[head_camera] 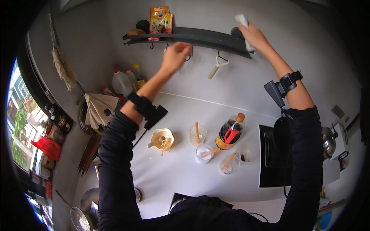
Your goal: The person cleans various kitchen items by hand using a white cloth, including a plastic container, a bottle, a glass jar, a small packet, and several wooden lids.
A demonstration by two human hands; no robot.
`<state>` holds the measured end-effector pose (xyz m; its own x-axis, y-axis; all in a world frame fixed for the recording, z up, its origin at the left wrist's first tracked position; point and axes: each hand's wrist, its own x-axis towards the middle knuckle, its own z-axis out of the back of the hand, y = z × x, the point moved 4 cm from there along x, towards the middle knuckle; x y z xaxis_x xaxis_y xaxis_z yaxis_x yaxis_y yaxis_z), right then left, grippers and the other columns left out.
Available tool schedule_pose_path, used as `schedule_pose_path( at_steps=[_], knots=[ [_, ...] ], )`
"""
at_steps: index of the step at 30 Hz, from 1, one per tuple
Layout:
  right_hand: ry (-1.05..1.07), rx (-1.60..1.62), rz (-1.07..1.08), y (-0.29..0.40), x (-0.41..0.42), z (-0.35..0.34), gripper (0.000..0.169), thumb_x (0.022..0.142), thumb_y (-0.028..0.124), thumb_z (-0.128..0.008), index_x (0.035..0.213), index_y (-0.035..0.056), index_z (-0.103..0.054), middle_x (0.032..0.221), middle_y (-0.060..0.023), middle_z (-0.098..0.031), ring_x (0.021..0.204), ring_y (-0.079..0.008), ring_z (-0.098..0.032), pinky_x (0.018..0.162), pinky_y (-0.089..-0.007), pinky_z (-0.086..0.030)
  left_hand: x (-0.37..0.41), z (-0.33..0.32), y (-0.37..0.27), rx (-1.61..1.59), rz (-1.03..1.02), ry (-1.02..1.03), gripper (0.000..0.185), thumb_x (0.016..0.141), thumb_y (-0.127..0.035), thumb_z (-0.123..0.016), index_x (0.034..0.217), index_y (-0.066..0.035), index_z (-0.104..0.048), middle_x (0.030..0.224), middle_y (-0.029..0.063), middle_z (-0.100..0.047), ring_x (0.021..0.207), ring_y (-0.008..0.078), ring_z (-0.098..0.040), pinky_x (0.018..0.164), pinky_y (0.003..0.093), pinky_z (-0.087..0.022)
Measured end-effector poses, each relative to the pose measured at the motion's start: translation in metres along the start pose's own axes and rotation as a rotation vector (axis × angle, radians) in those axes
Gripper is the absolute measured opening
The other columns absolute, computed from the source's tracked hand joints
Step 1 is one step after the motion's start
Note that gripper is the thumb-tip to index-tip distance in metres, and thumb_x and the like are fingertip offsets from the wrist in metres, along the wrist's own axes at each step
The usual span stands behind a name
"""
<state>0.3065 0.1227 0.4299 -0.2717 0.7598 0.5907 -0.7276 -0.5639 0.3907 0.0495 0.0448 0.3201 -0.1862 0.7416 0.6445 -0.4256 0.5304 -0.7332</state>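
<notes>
My right hand (254, 37) is raised at the right end of a dark wall shelf (208, 37), closed around a white cloth (242, 20), which is blurred. Near the front edge of the shelf, left of its middle, my left hand (177, 56) hangs in the air with its fingers curled; whether it holds anything cannot be seen. A yellow food packet (161, 20) stands on the shelf beside dark and brown round items. From a hook under the shelf hangs a peeler (217, 65) with a green handle, and a dark ring shows just behind my left hand.
On the white countertop (173, 176) stand a bowl with measuring spoons (162, 139), several glass jars with wooden spoons (197, 135) and a bottle of dark sauce (231, 131). A black cooktop (271, 161) lies at right. Plastic bottles (121, 82) crowd the left corner.
</notes>
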Motion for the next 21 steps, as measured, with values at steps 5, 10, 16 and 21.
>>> schedule_pose_path(
  at_steps=[5, 10, 16, 21],
  knots=[
    [0.488, 0.027, -0.323, -0.020, 0.027, -0.079, 0.046, 0.082, 0.038, -0.035, 0.097, -0.0012, -0.053, 0.089, -0.0128, -0.059, 0.072, -0.0237, -0.057, 0.065, -0.0384, -0.045, 0.074, 0.087, 0.029, 0.256, -0.087, -0.288, 0.025, 0.076, -0.022, -0.059, 0.092, -0.003, -0.062, 0.085, 0.0119, -0.065, 0.082, 0.0204, -0.063, 0.073, 0.0280, -0.048],
    [0.744, 0.025, -0.203, 0.026, 0.055, -0.121, 0.032, 0.077, 0.031, -0.038, 0.094, 0.0063, -0.050, 0.085, -0.0094, -0.054, 0.071, -0.0184, -0.052, 0.067, -0.0353, -0.041, 0.126, 0.123, 0.075, 0.725, -0.062, -0.321, 0.042, 0.072, -0.038, -0.061, 0.090, 0.000, -0.060, 0.088, 0.0158, -0.063, 0.081, 0.0284, -0.061, 0.072, 0.0338, -0.047],
    [0.827, -0.031, -0.114, 0.069, 0.080, -0.160, 0.035, 0.075, 0.041, -0.042, 0.090, 0.0101, -0.049, 0.081, -0.0047, -0.049, 0.064, -0.0151, -0.045, 0.055, -0.0320, -0.038, 0.165, 0.107, 0.093, 1.010, 0.553, 0.098, 0.078, 0.056, -0.066, -0.064, 0.101, -0.002, -0.061, 0.107, 0.0139, -0.059, 0.102, 0.0258, -0.055, 0.082, 0.0345, -0.042],
    [0.824, -0.114, -0.126, 0.073, 0.084, -0.167, 0.041, 0.076, 0.037, -0.039, 0.103, 0.0080, -0.049, 0.097, -0.0104, -0.053, 0.081, -0.0206, -0.050, 0.070, -0.0371, -0.038, 0.176, 0.096, 0.098, 1.137, 0.497, 0.111, 0.077, 0.056, -0.064, -0.065, 0.102, -0.003, -0.061, 0.103, 0.0148, -0.060, 0.098, 0.0271, -0.056, 0.083, 0.0438, -0.033]
  ],
)
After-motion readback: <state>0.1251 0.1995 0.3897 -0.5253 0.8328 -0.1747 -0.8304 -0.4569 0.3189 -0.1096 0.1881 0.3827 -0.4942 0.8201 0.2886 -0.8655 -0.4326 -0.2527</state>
